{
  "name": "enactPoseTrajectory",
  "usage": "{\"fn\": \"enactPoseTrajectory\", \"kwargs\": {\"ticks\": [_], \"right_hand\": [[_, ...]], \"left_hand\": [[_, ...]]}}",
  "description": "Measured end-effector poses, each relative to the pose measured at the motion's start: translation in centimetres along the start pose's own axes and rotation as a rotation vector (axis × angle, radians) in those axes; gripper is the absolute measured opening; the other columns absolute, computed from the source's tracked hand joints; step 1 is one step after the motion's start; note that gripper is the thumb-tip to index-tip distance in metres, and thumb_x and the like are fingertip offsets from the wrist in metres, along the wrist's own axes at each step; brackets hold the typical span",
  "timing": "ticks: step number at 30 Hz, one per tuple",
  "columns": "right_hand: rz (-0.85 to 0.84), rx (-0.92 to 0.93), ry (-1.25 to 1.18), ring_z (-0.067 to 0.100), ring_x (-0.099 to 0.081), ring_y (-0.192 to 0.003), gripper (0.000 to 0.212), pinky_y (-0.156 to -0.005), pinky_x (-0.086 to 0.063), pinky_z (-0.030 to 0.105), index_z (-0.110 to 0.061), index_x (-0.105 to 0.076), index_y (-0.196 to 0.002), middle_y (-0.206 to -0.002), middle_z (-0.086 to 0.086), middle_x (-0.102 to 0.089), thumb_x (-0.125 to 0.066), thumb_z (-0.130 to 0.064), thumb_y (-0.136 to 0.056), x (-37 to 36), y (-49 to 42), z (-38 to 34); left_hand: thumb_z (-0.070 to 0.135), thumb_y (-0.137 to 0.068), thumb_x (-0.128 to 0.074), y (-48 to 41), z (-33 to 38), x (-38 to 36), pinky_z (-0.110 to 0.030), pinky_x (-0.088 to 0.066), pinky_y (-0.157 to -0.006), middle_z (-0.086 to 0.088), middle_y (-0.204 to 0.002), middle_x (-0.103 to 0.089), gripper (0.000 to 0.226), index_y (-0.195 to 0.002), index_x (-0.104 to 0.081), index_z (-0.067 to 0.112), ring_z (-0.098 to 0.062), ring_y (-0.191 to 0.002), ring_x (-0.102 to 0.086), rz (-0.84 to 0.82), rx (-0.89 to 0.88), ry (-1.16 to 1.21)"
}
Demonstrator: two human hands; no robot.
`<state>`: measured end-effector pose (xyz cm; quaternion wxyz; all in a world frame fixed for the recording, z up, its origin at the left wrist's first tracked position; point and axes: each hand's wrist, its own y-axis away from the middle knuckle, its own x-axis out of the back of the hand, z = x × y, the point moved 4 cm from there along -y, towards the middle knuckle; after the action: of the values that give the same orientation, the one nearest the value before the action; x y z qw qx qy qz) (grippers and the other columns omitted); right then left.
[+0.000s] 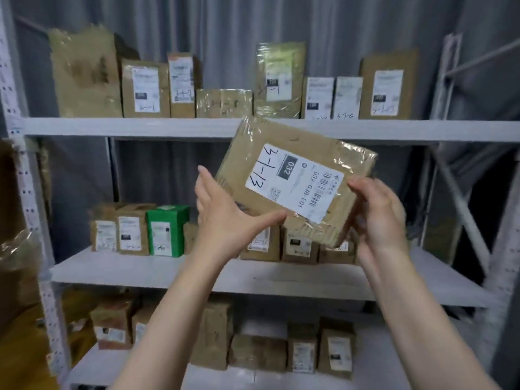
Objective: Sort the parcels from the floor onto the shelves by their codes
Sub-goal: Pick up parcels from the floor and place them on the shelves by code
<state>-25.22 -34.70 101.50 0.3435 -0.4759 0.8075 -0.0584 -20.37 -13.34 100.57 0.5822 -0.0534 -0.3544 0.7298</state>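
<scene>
Three shelves [135,127] behind — left hand [225,223], right hand [380,220] hold one parcel [281,153].

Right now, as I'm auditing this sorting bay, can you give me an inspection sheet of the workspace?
Surface: white shelves, three tiers, all stocked with brown boxes.
Job's things: taped cardboard parcel, tilted, label handwritten 3-1-13.
Clutter: green box among them on the middle tier.
Grippers: left hand grips the parcel's lower left edge; right hand grips its right edge.
Cables: nothing seen.
Surroundings: grey curtain behind the shelves.
</scene>
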Motion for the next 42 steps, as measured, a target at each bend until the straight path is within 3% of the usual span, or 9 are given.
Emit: {"fn": "enactPoseTrajectory", "kwargs": {"ticks": [4, 7, 14, 19, 22, 26, 32, 36, 42], "right_hand": [[0.005, 0.142, 0.186, 0.008, -0.073, -0.081, 0.065, -0.074, -0.06, 0.028, -0.008, -0.052, -0.128, -0.101, 0.001, -0.072, -0.081, -0.02, -0.071, -0.6, -3.5, -5.3], [0.003, 0.251, 0.409, 0.008, -0.071, -0.09, 0.076, -0.074, -0.057, 0.027, -0.018, -0.052, -0.127, -0.113, -0.002, -0.067, -0.083, -0.032, -0.06, -2.6, -5.1, -8.1], [-0.001, 0.566, 0.884, 0.006, -0.054, -0.111, 0.081, -0.094, -0.046, 0.026, -0.027, -0.05, -0.131, -0.117, -0.017, -0.054, -0.086, -0.039, -0.059, -8.6, -5.5, -12.1], [-0.049, 0.68, 1.229, 0.011, -0.054, -0.114, 0.09, -0.098, -0.049, 0.039, -0.034, -0.047, -0.131, -0.12, -0.016, -0.055, -0.075, -0.055, -0.049, -12.7, -4.0, -14.6], [-0.182, 0.761, 1.405, 0.012, -0.048, -0.118, 0.088, -0.103, -0.044, 0.036, -0.028, -0.046, -0.137, -0.116, -0.014, -0.047, -0.081, -0.043, -0.058, -15.5, -2.6, -14.5], [-0.34, 0.759, 1.529, 0.012, -0.044, -0.124, 0.089, -0.104, -0.04, 0.033, -0.026, -0.042, -0.142, -0.13, -0.007, -0.047, -0.082, -0.038, -0.063, -18.0, -1.5, -14.2], [-0.414, 0.713, 1.598, 0.014, -0.039, -0.132, 0.093, -0.112, -0.035, 0.044, -0.03, -0.041, -0.142, -0.138, -0.005, -0.042, -0.078, -0.044, -0.058, -19.6, -1.8, -14.3], [-0.326, 0.788, 1.631, 0.014, -0.033, -0.135, 0.074, -0.117, -0.025, 0.049, -0.026, -0.05, -0.137, -0.132, -0.006, -0.046, -0.079, -0.037, -0.07, -19.2, -1.9, -14.6], [-0.083, 0.971, 1.659, 0.016, -0.042, -0.126, 0.061, -0.104, -0.04, 0.044, -0.022, -0.055, -0.128, -0.128, -0.006, -0.058, -0.073, -0.035, -0.072, -16.0, -4.4, -15.6]], "left_hand": [[0.071, -0.049, -0.081, -3.9, 4.1, 0.4, -0.041, 0.004, -0.122, -0.002, -0.162, 0.021, 0.157, -0.152, 0.022, 0.013, -0.021, -0.15, 0.017, 0.007, -0.347, -0.326], [0.07, -0.05, -0.081, -6.7, 6.7, 0.3, -0.045, 0.003, -0.123, -0.005, -0.163, 0.019, 0.156, -0.153, 0.02, 0.012, -0.022, -0.15, 0.017, -0.056, -0.561, -0.452], [0.074, -0.05, -0.075, -9.6, 10.6, -0.6, -0.044, -0.005, -0.123, 0.001, -0.163, 0.01, 0.149, -0.154, 0.016, 0.019, -0.018, -0.151, 0.009, -0.199, -0.82, -0.345], [0.059, -0.055, -0.085, -12.3, 11.2, 1.4, -0.05, -0.023, -0.119, 0.0, -0.162, -0.006, 0.142, -0.157, 0.005, 0.021, -0.022, -0.148, -0.01, -0.176, -0.781, -0.228], [0.054, -0.049, -0.086, -14.5, 10.5, 2.2, -0.045, -0.03, -0.116, -0.002, -0.156, -0.024, 0.138, -0.157, -0.008, 0.019, -0.023, -0.144, -0.024, -0.231, -0.745, -0.143], [0.026, -0.052, -0.092, -16.2, 9.2, 3.0, -0.018, -0.041, -0.101, 0.022, -0.134, -0.045, 0.116, -0.149, -0.028, 0.026, 0.007, -0.124, -0.044, -0.533, -0.768, 0.049], [0.011, -0.065, -0.089, -17.8, 7.6, 4.4, -0.019, -0.039, -0.092, 0.02, -0.126, -0.051, 0.098, -0.139, -0.03, 0.034, 0.009, -0.113, -0.049, -0.588, -0.732, 0.162], [0.004, -0.064, -0.088, -18.9, 7.6, 3.7, -0.024, -0.045, -0.09, 0.017, -0.123, -0.058, 0.092, -0.136, -0.038, 0.032, 0.004, -0.108, -0.057, -0.643, -0.645, 0.24], [0.001, -0.067, -0.086, -20.0, 8.5, 1.1, -0.044, -0.058, -0.084, 0.009, -0.119, -0.061, 0.095, -0.144, -0.036, 0.025, -0.014, -0.103, -0.065, -0.632, -0.454, 0.464]]}}
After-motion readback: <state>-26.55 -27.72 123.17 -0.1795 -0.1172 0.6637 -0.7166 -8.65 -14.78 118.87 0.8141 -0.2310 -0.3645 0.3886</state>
